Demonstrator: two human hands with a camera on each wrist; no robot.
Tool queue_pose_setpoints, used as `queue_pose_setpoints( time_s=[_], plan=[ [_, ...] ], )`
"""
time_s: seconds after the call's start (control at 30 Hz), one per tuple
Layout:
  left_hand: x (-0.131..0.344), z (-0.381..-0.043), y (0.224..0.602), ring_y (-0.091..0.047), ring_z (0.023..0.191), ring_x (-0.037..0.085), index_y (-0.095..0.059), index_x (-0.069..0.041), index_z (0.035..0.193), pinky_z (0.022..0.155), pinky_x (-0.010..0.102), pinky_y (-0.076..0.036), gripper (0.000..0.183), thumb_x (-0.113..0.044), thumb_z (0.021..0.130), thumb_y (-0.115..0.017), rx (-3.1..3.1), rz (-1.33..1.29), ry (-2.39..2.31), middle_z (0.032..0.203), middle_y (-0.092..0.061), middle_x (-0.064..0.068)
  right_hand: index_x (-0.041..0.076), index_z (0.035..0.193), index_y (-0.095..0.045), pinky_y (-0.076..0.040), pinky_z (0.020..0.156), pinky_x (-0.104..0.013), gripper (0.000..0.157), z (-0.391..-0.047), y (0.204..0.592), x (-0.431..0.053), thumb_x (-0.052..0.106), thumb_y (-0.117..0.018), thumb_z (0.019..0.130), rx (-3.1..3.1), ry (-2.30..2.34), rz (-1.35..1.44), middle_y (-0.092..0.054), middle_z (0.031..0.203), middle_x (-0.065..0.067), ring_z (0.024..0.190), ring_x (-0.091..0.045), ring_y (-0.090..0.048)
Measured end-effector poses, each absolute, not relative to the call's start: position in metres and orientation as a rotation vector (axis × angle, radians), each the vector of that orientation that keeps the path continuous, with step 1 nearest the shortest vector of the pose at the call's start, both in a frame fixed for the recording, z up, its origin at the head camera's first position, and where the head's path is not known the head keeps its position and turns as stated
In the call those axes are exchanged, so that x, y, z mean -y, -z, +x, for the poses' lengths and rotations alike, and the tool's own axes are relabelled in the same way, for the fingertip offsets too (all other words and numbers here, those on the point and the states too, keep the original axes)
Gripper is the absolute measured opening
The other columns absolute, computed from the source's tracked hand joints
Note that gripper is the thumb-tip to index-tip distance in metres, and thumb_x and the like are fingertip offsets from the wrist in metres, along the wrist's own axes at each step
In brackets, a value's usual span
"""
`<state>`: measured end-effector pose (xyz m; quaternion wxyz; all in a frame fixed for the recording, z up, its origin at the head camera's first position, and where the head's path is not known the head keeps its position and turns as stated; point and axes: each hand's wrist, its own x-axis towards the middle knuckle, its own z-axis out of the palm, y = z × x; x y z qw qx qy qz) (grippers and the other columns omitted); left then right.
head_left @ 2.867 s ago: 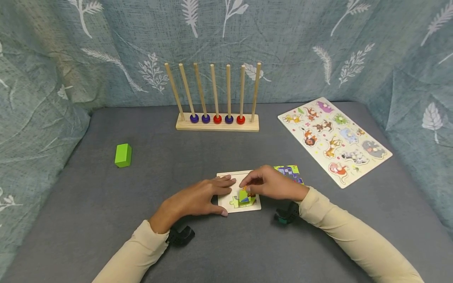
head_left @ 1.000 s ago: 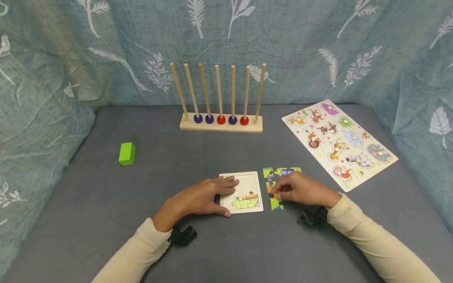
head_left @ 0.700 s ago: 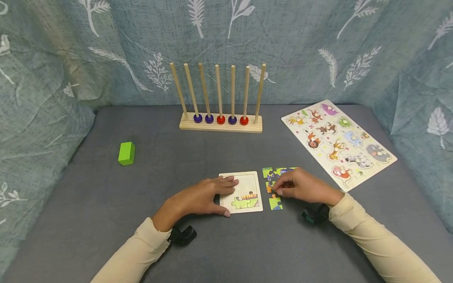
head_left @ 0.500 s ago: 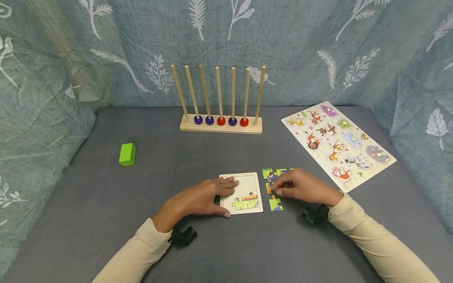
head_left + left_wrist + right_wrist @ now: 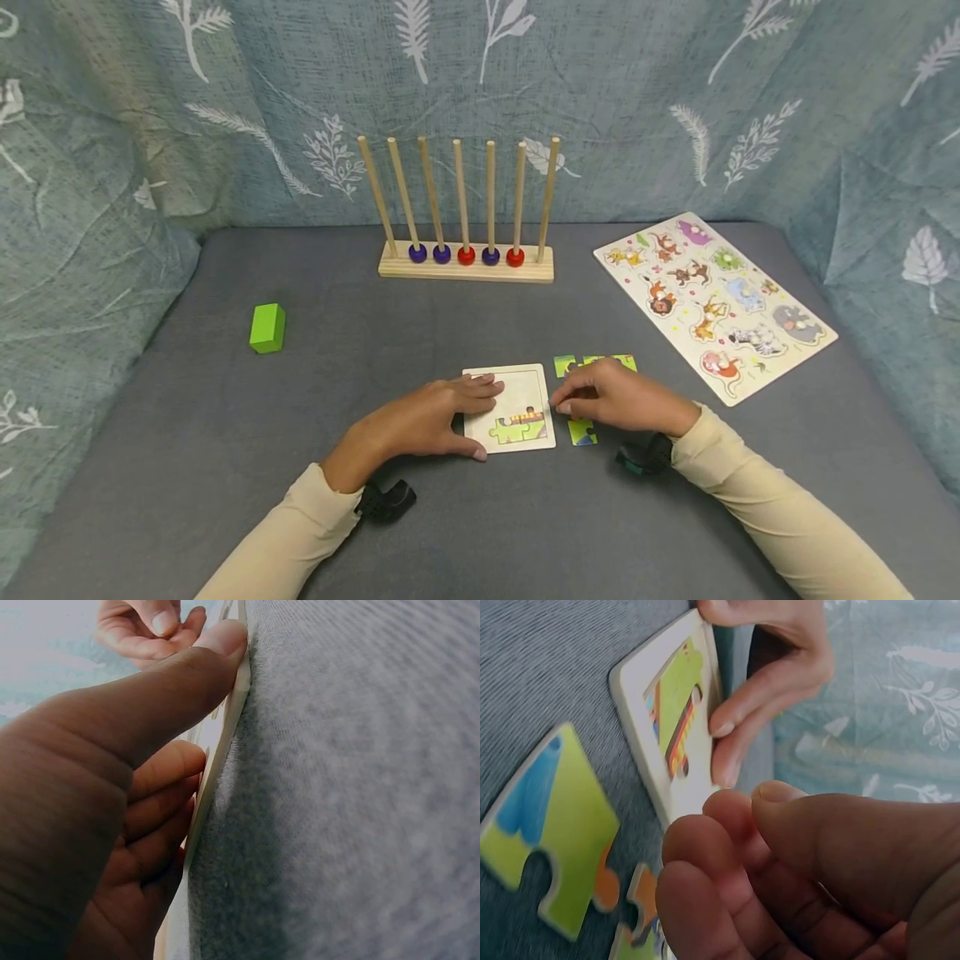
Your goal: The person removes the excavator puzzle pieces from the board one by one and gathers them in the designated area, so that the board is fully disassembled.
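My left hand [image 5: 438, 417] rests on a small wooden puzzle board [image 5: 480, 442], its fingers across the left part and its thumb on the near-left edge. Joined green puzzle pieces [image 5: 517, 429] with a red-and-yellow strip lie inside the board's frame. Beside the board's right edge is my right hand [image 5: 615, 398], fingers curled. The thumb meets the index fingertip in the right wrist view, with nothing visible between them. Below that hand lies a loose green-and-blue puzzle piece [image 5: 562, 825]; a partly hidden orange-edged piece [image 5: 641, 896] is beside it.
More loose puzzle pieces [image 5: 611, 362] lie beyond my right hand, partly covered by it. A large animal peg puzzle [image 5: 716, 304] is at the back right. A wooden peg rack [image 5: 465, 268] with beads stands at the back; a green block [image 5: 267, 328] is left.
My right hand moved from the board to the loose pieces on the right, lingered there, then shifted slightly left to the board's edge. The left hand stayed on the board.
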<state>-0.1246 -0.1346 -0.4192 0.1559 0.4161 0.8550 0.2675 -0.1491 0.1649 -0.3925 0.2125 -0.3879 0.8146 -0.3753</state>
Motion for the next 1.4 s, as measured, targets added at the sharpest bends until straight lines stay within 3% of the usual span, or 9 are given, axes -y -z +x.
queue_pose_setpoints(
  time_s=[0.37, 1.0, 1.4],
  plan=[
    [0.135, -0.125, 0.418, -0.033, 0.14, 0.024, -0.054, 0.0, 0.137, 0.113, 0.044, -0.027, 0.071, -0.037, 0.082, -0.079, -2.444, 1.193, -0.768, 0.15, -0.041, 0.008, 0.003, 0.105, -0.074, -0.052, 0.073, -0.026, 0.015, -0.148, 0.394, -0.144, 0.003, -0.064, 0.093, -2.233, 1.062, -1.146, -0.071, 0.1, 0.0, 0.085, -0.006, -0.06],
    [0.134, -0.126, 0.421, -0.034, 0.14, 0.023, -0.055, 0.0, 0.136, 0.113, 0.043, -0.028, 0.071, -0.038, 0.081, -0.079, -2.454, 1.216, -0.781, 0.149, -0.042, 0.008, 0.001, 0.105, -0.074, -0.053, 0.072, -0.025, 0.016, -0.144, 0.398, -0.125, 0.001, -0.065, 0.091, -2.231, 1.05, -1.189, -0.07, 0.101, -0.002, 0.082, -0.004, -0.06],
    [0.135, -0.126, 0.418, -0.033, 0.14, 0.022, -0.055, -0.001, 0.137, 0.113, 0.043, -0.026, 0.072, -0.039, 0.081, -0.079, -2.442, 1.193, -0.79, 0.149, -0.042, 0.007, 0.001, 0.115, -0.071, -0.053, 0.078, -0.026, 0.024, -0.145, 0.401, -0.127, 0.001, -0.066, 0.092, -2.2, 1.057, -1.135, -0.07, 0.109, -0.005, 0.09, -0.005, -0.062]
  ],
)
